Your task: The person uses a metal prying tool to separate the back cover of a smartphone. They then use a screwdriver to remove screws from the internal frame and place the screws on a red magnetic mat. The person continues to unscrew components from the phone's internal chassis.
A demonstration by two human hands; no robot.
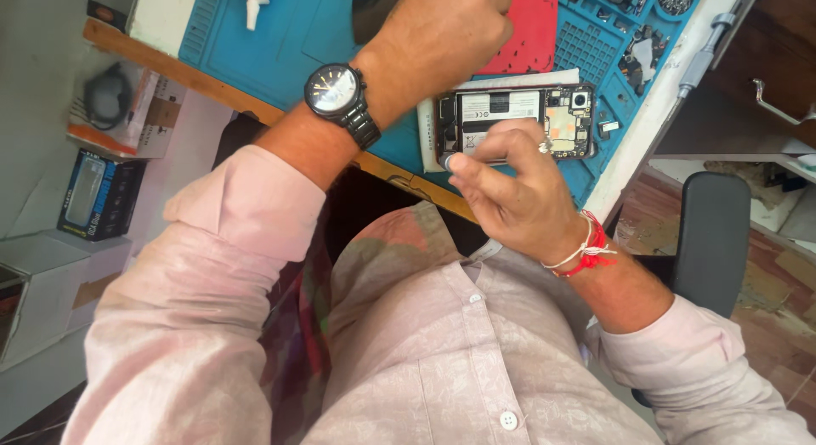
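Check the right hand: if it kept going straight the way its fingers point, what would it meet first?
Likely the opened phone: the right hand points up the picture with its fingertips already at the phone's near edge, seemingly touching, though depth is unclear.

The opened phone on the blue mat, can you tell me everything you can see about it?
The opened phone lies flat on the blue mat near the table's edge, its back cover off. Inside show a big dark battery, a circuit board and a small round camera at one end. The right hand rests its fingers on the phone's near edge. The left hand hovers above as a fist.
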